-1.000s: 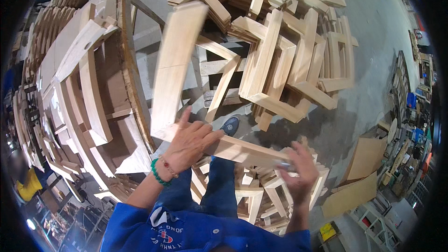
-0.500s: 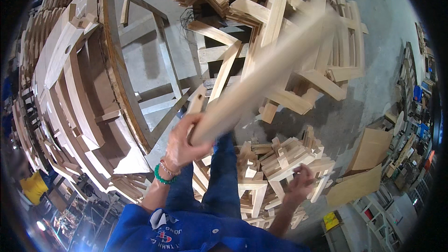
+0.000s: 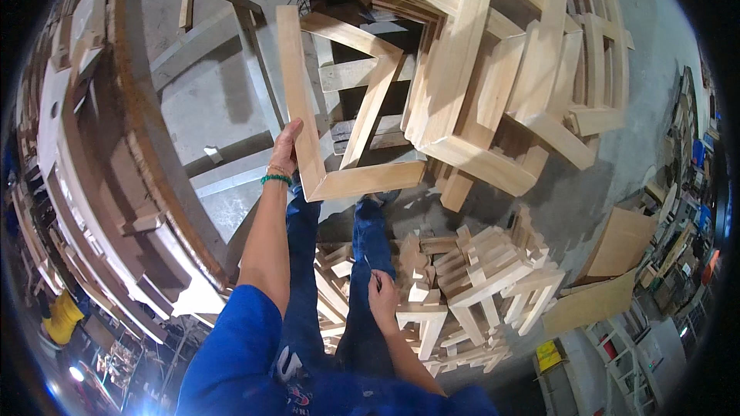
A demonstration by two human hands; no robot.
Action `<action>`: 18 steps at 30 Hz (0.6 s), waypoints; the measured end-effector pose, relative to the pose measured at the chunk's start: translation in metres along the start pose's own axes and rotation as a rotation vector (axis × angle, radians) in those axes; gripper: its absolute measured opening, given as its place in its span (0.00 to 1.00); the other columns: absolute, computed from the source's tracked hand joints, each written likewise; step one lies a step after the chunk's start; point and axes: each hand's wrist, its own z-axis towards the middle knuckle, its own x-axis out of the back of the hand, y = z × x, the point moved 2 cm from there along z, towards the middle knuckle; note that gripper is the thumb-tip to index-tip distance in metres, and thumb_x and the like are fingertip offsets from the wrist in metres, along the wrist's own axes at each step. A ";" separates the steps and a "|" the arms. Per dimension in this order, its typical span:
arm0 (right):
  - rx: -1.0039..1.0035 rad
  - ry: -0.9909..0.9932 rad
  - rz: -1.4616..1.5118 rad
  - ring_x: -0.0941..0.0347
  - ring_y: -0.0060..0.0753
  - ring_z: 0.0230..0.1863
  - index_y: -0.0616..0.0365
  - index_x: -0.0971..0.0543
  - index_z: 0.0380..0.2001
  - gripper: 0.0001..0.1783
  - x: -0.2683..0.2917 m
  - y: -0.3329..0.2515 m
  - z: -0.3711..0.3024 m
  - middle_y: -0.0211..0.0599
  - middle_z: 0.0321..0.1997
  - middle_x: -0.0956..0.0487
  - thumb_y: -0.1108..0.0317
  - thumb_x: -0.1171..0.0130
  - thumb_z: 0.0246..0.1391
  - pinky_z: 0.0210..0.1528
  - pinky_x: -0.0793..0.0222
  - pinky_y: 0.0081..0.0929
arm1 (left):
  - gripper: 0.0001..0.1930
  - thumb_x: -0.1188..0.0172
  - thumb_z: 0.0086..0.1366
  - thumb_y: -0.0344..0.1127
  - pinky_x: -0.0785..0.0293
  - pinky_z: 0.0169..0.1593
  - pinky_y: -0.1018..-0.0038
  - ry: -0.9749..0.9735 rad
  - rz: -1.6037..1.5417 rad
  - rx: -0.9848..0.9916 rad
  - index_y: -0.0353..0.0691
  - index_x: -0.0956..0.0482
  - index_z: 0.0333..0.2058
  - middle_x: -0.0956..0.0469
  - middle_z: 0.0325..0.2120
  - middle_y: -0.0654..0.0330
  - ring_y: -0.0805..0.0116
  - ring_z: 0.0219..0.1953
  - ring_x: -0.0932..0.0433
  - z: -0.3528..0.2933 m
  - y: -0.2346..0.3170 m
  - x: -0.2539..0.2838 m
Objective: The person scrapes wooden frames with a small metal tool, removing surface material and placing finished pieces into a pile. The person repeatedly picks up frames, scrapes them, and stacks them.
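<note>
L-shaped timber piece (image 3: pixel 370 180): we see it held up ahead of the legs, one arm running to the far side, the shorter one to the right.
Left hand (image 3: pixel 285 146): closed on the long arm's left side, near the corner.
Right hand (image 3: pixel 383 293): lower, before the thigh, curled narrow around what looks like a thin light thing, too small for us to name.
Joint: we judge this corner done, since its two arms meet in one piece.
Left to do: the piece is in hand, not set down; we cannot tell whether more work on it remains.
Second angled piece (image 3: pixel 374 100): just beyond; we cannot tell if they touch.
Far-right stack (image 3: pixel 482 163): many similar angled pieces, apparently assembled.
Near pile (image 3: pixel 489 283): more joined timber, right of the legs.
Left side: a brown-edged bench (image 3: pixel 142 131) bearing wooden parts.
</note>
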 end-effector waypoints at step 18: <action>-0.087 -0.188 -0.173 0.23 0.40 0.31 0.46 0.24 0.44 0.16 -0.040 0.027 0.016 0.34 0.35 0.23 0.64 0.41 0.49 0.32 0.27 0.33 | 0.33 0.30 0.50 0.52 0.26 0.42 0.75 0.008 0.726 -0.427 0.33 0.28 0.46 0.21 0.35 0.59 0.72 0.36 0.23 0.206 -0.008 -0.020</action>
